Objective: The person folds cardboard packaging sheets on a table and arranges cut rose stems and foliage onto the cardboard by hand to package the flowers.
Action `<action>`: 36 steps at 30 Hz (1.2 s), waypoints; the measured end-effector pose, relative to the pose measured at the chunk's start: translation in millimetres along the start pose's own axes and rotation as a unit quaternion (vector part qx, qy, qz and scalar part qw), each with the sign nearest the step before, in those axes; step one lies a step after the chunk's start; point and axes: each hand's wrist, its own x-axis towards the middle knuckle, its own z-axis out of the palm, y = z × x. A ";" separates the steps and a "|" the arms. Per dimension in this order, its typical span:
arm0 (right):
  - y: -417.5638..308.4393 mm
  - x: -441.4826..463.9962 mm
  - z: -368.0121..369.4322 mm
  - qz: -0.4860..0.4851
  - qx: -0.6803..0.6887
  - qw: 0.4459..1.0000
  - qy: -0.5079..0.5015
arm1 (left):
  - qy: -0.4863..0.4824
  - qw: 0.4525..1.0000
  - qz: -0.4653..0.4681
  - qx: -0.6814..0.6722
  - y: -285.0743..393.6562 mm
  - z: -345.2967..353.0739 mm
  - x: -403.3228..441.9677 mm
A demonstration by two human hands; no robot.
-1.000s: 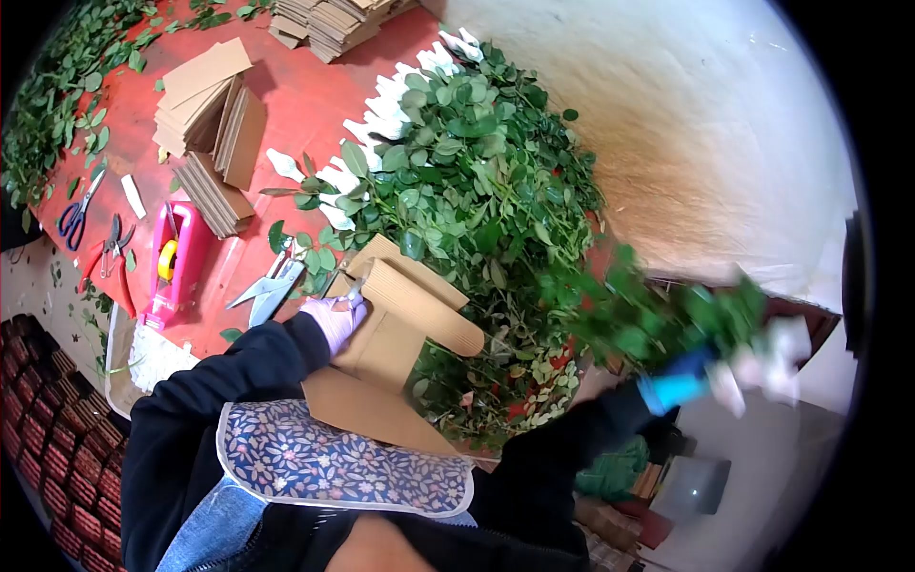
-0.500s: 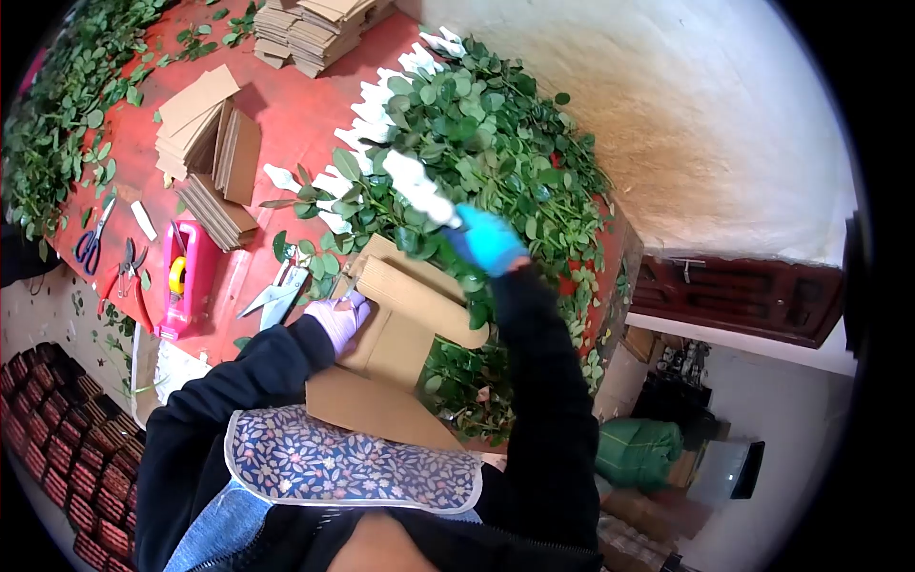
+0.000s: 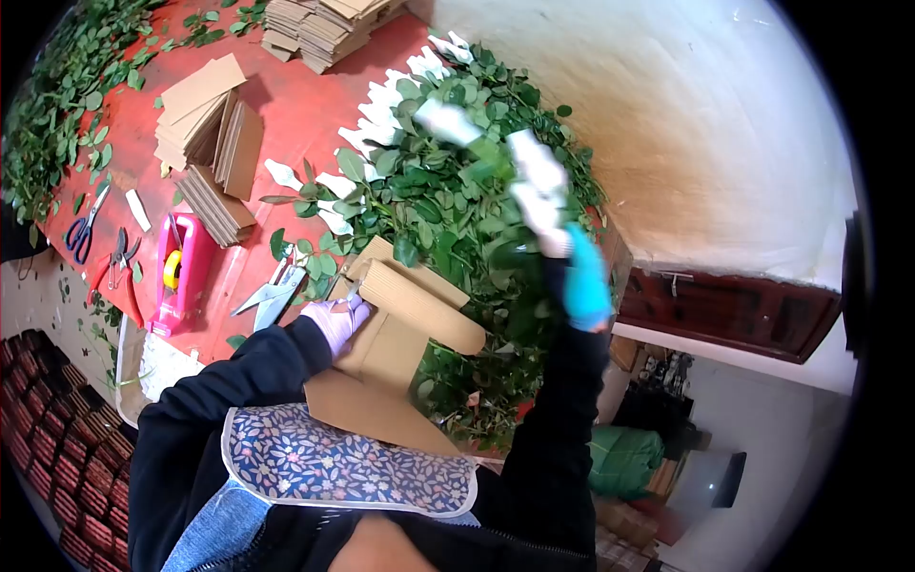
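Observation:
My left hand [image 3: 335, 322], in a pale purple glove, is closed at the left edge of a cardboard wrap [image 3: 386, 348], with a small metal tool between its fingers. A corrugated roll [image 3: 419, 307] lies across that wrap. My right hand [image 3: 583, 276], in a blue glove and blurred, is closed round green-leaved stems with white-wrapped heads [image 3: 537, 176], held above the leafy pile [image 3: 457, 191]. More white-wrapped heads [image 3: 381, 100] line the left side of this pile. Silver scissors [image 3: 274, 294] lie left of the wrap.
On the red table [image 3: 305, 105] are stacked cardboard pieces [image 3: 214, 153], a pink tape dispenser [image 3: 181, 276], red-handled pruners [image 3: 119, 272], dark-handled scissors [image 3: 86, 229] and another cardboard stack [image 3: 319, 33]. Leaves [image 3: 67, 105] cover the far left. A wall [image 3: 705, 143] rises at the right.
My right hand has come in from the far right with the stems, passed over the pile's middle, and is now back at its right side. My left hand stays at the cardboard.

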 end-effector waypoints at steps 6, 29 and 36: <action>-28.8 -59.0 -131.9 0.095 0.023 0.991 0.091 | -0.003 1.000 -0.003 0.010 -3.3 -2.1 0.9; -41.5 -195.6 38.3 0.208 0.385 0.746 -0.502 | 0.050 0.995 0.077 0.025 -44.1 15.4 15.5; -19.0 -230.2 111.8 0.151 0.383 0.769 -0.489 | -0.041 0.998 0.045 0.003 -33.3 -4.9 8.1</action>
